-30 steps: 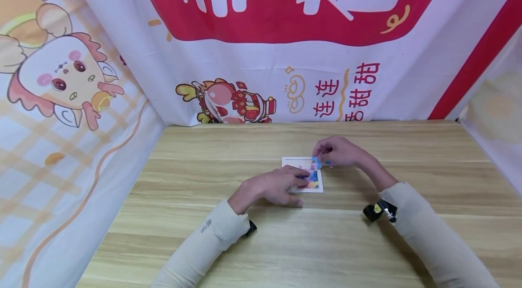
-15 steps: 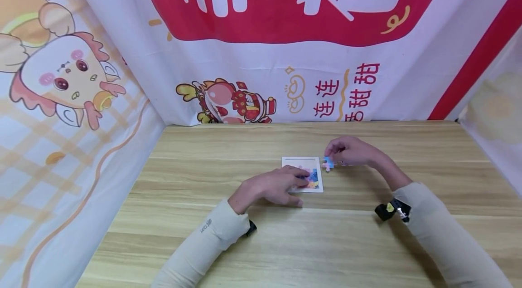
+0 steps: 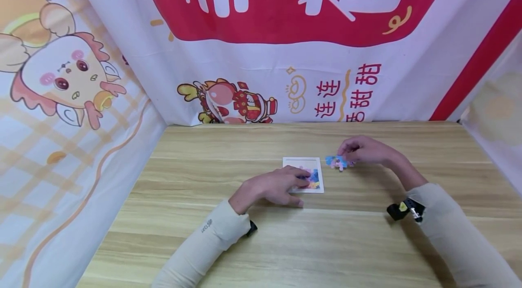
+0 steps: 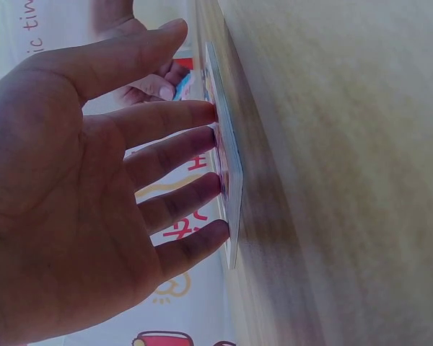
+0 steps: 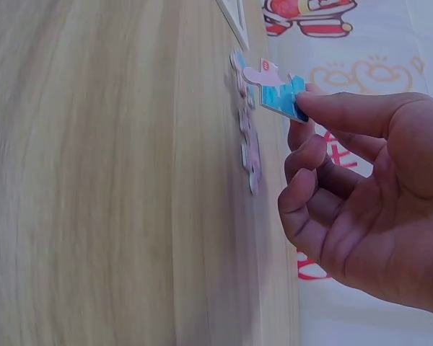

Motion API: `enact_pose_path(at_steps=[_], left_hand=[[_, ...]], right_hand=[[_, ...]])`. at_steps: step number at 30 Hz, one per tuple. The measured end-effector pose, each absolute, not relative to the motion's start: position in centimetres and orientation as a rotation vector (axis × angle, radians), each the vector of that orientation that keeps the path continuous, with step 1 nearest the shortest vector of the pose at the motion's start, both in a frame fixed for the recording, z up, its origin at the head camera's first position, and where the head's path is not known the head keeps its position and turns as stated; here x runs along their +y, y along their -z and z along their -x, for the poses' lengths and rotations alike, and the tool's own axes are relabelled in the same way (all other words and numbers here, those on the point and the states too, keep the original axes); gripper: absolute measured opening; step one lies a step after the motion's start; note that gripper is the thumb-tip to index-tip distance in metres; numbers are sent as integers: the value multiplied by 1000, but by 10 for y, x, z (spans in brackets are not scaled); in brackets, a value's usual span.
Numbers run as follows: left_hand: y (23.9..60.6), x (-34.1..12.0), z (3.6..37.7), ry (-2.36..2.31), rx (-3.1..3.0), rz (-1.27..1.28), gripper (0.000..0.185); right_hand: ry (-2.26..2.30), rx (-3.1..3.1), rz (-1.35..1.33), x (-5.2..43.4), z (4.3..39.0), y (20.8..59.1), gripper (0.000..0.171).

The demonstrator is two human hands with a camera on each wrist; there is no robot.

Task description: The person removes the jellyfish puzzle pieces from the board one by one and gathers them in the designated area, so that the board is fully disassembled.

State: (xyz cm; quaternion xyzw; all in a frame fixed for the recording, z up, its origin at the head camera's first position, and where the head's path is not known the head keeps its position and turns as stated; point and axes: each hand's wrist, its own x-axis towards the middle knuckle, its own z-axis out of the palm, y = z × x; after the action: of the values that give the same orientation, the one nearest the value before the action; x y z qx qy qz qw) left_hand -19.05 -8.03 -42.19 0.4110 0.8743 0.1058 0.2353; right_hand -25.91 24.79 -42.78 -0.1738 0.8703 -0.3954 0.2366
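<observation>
My right hand [image 3: 364,149] pinches a blue-and-pink jigsaw piece [image 5: 280,95] between thumb and index finger, its other fingers curled. In the right wrist view the piece is raised over the table and tilted. Loose jigsaw pieces [image 5: 250,151] lie on the tabletop beneath that hand. To the left is a square jigsaw board [image 3: 290,162] with a white border and colourful pieces inside. My left hand [image 3: 277,187] rests its straight, spread fingertips on the board, hiding part of the picture; its thumb stays off the board in the left wrist view.
A wood-grain table [image 3: 310,242] spreads around the board and ends at a printed cloth backdrop [image 3: 253,61] behind. Another patterned cloth [image 3: 94,152] hangs along the left side. Each wrist wears a black strap device [image 3: 403,210], seen beside the right sleeve.
My right hand has moved right with the piece, from over the board's upper right corner to above the loose pieces, uncovering some of them. My left hand stays put.
</observation>
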Motion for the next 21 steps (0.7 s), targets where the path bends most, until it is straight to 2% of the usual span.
enact_pose_path(at_steps=[21], left_hand=[[422,-78,189,-287,2403,-1107,64]], right_hand=[[1015,2426,376,288,263,434,22]])
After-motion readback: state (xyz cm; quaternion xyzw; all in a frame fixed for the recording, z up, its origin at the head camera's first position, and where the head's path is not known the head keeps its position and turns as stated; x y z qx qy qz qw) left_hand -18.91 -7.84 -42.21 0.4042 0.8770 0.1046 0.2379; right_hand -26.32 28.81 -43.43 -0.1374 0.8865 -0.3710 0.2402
